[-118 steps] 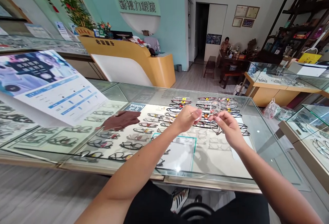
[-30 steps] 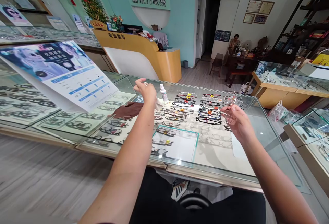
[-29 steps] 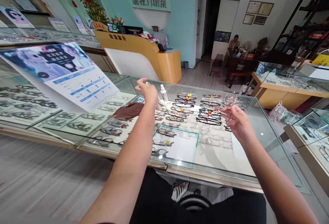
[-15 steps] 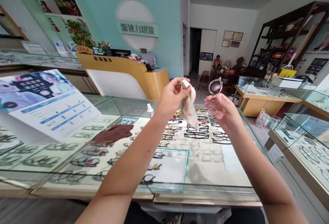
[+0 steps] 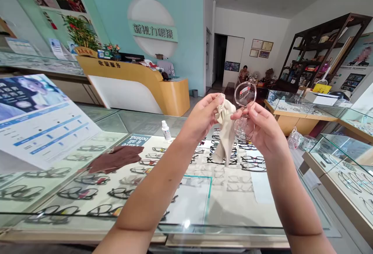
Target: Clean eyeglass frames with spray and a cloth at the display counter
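Note:
My left hand (image 5: 205,114) pinches a cream cleaning cloth (image 5: 225,135), whose loose end hangs down over the glass counter. Just to its right, my right hand (image 5: 264,123) is closed on a pair of clear-framed eyeglasses (image 5: 245,93), gripped around the bridge. The glasses are turned on end, one round lens above the fingers with a small label on it, the other below and partly behind them. The cloth comes close to the glasses near my right fingertips; whether they touch I cannot tell.
Under the glass counter (image 5: 233,211) lie several rows of eyeglasses. On top are a white spray bottle (image 5: 166,130), a brown cloth (image 5: 116,158) and a standing desk calendar (image 5: 43,125). A wooden reception desk (image 5: 175,94) is beyond; a person (image 5: 243,73) sits at the back.
My hands have come closer together, bringing the cloth right beside the eyeglasses. The view has shifted a little, and the glasses show larger and turned more toward me.

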### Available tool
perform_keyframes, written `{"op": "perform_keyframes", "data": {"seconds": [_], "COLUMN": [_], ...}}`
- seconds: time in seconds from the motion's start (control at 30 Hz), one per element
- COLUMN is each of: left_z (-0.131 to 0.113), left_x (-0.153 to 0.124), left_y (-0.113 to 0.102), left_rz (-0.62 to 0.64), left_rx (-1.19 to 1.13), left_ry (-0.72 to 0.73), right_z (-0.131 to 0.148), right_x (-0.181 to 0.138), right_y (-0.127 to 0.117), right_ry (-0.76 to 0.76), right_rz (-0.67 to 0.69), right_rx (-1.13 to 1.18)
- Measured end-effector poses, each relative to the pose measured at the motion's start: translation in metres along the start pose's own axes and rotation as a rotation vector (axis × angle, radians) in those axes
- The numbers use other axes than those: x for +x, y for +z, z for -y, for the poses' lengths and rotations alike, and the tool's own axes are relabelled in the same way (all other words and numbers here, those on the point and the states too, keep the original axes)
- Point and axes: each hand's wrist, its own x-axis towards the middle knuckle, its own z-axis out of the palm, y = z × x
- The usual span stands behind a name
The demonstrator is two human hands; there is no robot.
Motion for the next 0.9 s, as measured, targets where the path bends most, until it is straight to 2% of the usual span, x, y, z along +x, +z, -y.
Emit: {"op": "perform_keyframes", "data": {"seconds": [0.13, 0.17, 0.23, 0.3, 0.37, 0.43, 0.57, 0.63, 0.7, 0.83, 0.9], "left_z": [0.004, 0.006, 0.011, 0.014, 0.012, 0.004, -0.013, -0.015, -0.009, 0.017, 0.030], "left_x": [0.006, 0.007, 0.009, 0.009, 0.004, -0.004, -0.023, -0.029, -0.031, -0.023, -0.016], "left_y": [-0.001, -0.001, 0.001, 0.003, 0.004, 0.005, 0.006, 0.005, 0.004, 0.001, 0.002], "left_rz": [0.207, 0.219, 0.104, -0.090, -0.152, -0.054, 0.176, 0.265, 0.292, 0.192, 0.247], "left_rx": [0.055, 0.079, 0.145, 0.266, 0.436, 0.620, 1.058, 1.236, 1.309, 1.306, 1.292], "left_ry": [-0.171, -0.190, -0.159, -0.025, 0.114, 0.132, -0.146, -0.175, 0.008, 0.540, 0.722], "right_z": [0.000, 0.000, 0.000, -0.001, -0.003, -0.006, -0.011, -0.012, -0.013, -0.011, -0.009], "right_x": [0.005, 0.006, 0.007, 0.008, 0.009, 0.011, 0.015, 0.017, 0.018, 0.019, 0.019], "right_y": [-0.008, -0.010, -0.013, -0.016, -0.018, -0.020, -0.026, -0.029, -0.030, -0.032, -0.034], "right_ry": [-0.053, -0.068, -0.086, -0.094, -0.112, -0.129, -0.182, -0.211, -0.209, -0.187, -0.182], "right_rz": [-0.083, -0.099, -0.124, -0.149, -0.188, -0.240, -0.343, -0.388, -0.432, -0.507, -0.519], "right_rx": [-0.050, -0.055, -0.057, -0.055, -0.062, -0.073, -0.057, -0.023, 0.013, 0.065, 0.078]}}
